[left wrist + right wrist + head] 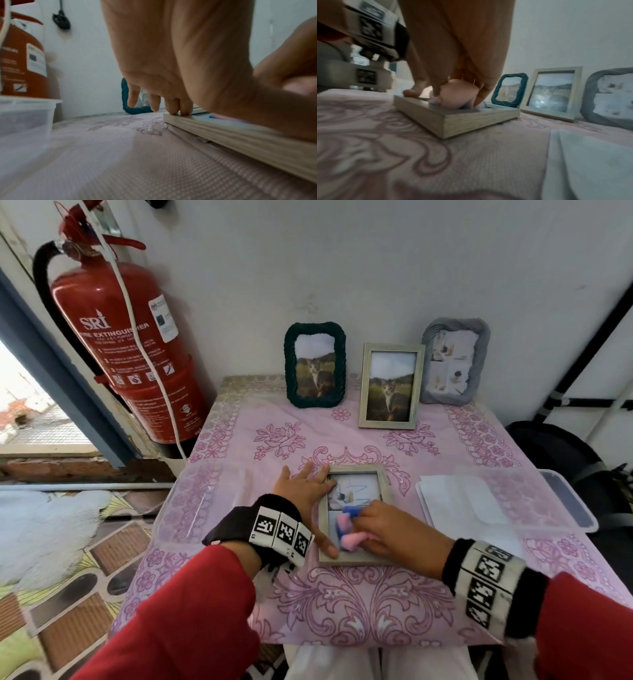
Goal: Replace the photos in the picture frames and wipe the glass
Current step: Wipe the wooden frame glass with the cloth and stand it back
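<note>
Head view: your right hand (380, 529) grips cloth (347, 534) at near end of glass | frame (383, 484) long axis runs away from you | left hand (305, 487) spread flat, steadies left rail.

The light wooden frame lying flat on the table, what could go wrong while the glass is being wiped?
The light wooden frame sits on a loose pink floral tablecloth, so it may slide if the left hand eases off its edge. The right hand rubbing with the pink and blue cloth could swing forward and topple the standing wooden frame.
</note>
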`<move>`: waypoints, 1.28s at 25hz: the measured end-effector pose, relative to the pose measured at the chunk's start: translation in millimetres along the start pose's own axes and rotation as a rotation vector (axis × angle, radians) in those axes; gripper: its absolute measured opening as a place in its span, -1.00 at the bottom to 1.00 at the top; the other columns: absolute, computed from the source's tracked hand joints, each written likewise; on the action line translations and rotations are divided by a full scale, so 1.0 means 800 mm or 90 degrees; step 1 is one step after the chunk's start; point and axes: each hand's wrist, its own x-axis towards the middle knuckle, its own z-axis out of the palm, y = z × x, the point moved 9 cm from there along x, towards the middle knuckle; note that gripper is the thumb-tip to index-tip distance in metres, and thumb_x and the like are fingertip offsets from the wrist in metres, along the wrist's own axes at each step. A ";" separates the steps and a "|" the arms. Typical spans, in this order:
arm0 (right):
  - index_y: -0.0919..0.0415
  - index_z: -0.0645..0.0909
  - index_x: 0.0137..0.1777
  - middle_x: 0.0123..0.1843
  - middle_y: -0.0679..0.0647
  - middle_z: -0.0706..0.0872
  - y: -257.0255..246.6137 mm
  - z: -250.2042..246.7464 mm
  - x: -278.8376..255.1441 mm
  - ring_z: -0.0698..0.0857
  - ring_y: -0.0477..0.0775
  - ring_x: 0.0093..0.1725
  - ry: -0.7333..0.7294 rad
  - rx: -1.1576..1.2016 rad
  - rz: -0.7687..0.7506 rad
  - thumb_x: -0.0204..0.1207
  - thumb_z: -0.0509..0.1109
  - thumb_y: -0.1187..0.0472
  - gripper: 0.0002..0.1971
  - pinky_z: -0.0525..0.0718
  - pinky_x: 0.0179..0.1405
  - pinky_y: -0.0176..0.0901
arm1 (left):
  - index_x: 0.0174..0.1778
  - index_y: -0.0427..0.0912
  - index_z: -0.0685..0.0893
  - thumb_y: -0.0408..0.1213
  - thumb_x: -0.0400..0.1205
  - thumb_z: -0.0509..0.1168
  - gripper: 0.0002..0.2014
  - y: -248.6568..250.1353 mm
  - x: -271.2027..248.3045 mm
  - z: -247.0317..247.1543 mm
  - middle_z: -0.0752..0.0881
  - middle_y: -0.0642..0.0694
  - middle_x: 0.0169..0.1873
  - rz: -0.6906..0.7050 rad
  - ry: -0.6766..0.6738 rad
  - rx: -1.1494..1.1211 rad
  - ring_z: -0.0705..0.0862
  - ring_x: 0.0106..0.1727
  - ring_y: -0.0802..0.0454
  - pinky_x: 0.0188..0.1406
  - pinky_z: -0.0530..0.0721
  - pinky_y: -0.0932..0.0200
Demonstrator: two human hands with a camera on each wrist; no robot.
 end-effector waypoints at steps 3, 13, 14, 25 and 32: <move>0.21 0.63 -0.04 -0.01 0.06 0.70 0.024 -0.004 -0.012 0.57 0.05 0.01 -0.052 -0.089 0.038 0.61 0.20 0.22 -0.83 0.46 0.08 -0.14 | 0.64 0.04 -0.06 0.49 0.04 0.42 0.32 0.001 0.002 0.001 -0.18 -0.03 0.66 0.006 0.006 -0.003 -0.19 0.67 -0.10 0.59 -0.15 -0.35; 0.38 0.68 0.02 0.05 0.26 0.66 0.029 -0.010 0.039 0.56 0.20 0.08 0.008 -0.001 0.072 0.53 0.24 0.39 -0.81 0.37 0.10 -0.15 | 0.63 0.04 0.01 0.45 0.01 0.46 0.32 0.001 -0.001 0.001 -0.13 -0.01 0.67 0.007 0.021 -0.063 -0.08 0.68 -0.05 0.61 -0.10 -0.26; 0.36 0.67 0.09 0.10 0.25 0.65 0.016 0.000 0.031 0.55 0.19 0.12 -0.009 -0.010 0.041 0.56 0.23 0.35 -0.78 0.37 0.13 -0.16 | 0.63 0.03 0.00 0.45 0.02 0.46 0.32 0.002 -0.002 0.001 -0.14 -0.01 0.67 0.005 0.016 -0.052 -0.10 0.68 -0.06 0.61 -0.10 -0.26; 0.19 0.59 0.21 0.17 0.12 0.63 0.069 -0.021 0.030 0.53 0.13 0.18 -0.048 -0.186 0.082 0.60 0.16 0.28 -0.73 0.43 0.19 -0.09 | 0.63 -0.01 -0.01 0.43 0.06 0.47 0.30 0.004 -0.003 -0.001 -0.12 -0.05 0.67 0.016 0.008 -0.059 -0.04 0.67 -0.09 0.59 -0.04 -0.30; 0.28 0.63 0.14 0.15 0.19 0.60 0.048 -0.006 0.044 0.52 0.16 0.17 -0.009 -0.042 0.088 0.40 0.35 0.39 -0.70 0.44 0.19 -0.05 | 0.62 -0.02 0.05 0.41 0.04 0.48 0.29 0.006 -0.004 -0.003 -0.14 -0.06 0.67 0.026 0.011 -0.071 -0.04 0.67 -0.05 0.60 -0.02 -0.29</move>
